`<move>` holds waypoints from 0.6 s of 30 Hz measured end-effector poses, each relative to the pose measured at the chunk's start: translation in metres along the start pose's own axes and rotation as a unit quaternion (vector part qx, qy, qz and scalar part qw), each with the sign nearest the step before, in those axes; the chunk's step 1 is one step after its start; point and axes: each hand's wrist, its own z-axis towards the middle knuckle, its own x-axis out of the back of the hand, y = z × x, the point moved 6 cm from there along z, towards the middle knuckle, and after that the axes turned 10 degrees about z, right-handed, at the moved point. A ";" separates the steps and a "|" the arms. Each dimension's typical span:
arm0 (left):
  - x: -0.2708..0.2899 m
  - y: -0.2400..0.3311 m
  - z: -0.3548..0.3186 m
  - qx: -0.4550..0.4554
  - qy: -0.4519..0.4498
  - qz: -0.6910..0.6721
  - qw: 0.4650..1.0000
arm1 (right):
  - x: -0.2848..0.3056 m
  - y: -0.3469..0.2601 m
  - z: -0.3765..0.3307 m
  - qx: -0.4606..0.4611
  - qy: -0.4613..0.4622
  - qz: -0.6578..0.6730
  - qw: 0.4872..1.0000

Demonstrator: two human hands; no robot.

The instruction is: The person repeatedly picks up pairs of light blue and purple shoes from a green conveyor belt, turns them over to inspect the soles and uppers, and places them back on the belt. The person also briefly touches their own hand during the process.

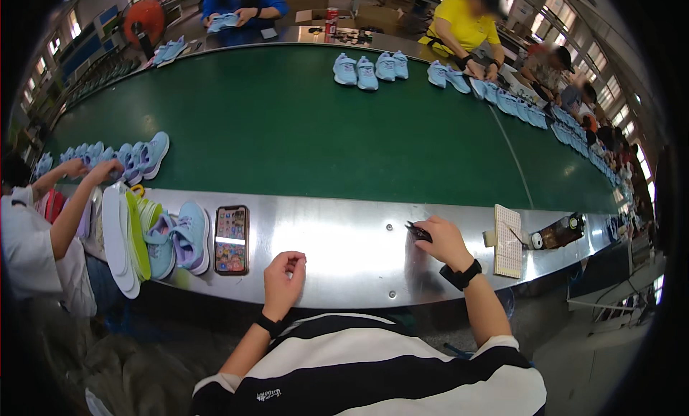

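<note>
My left hand [284, 278] rests at the near edge of the metal table, fingers curled in, with nothing visible in them. To its left a phone [232, 240] with a lit screen lies flat on the metal. Over the table's right half, my right hand [442, 242] is closed round a small black tool [418, 232] with two short prongs pointing left. Its exact kind is too small to make out. Right of that hand lies a ruled notepad [507, 240] with a pen on it, beside a dark bottle [560, 233] on its side.
A green conveyor belt [273, 129] runs beyond the metal ledge. Light blue sneakers [367, 73] stand on its far side, more sneakers [147, 158] at left. Near the phone are a pair of sneakers [191, 237] and insoles [118, 237]. Co-workers sit left, opposite and right.
</note>
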 end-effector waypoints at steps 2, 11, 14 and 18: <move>0.000 -0.005 0.009 0.094 -0.074 -0.046 0.992 | -0.005 0.027 -0.016 -0.021 0.058 0.050 0.997; 0.134 0.022 0.158 -0.096 0.045 0.007 0.994 | 0.030 0.045 -0.036 -0.068 0.170 0.033 0.983; 0.199 -0.023 0.226 -0.016 0.203 0.229 0.952 | -0.003 -0.014 -0.044 -0.021 0.100 0.136 0.985; 0.276 -0.106 0.304 0.204 0.176 0.444 0.855 | -0.056 -0.070 -0.057 0.022 -0.077 0.021 0.997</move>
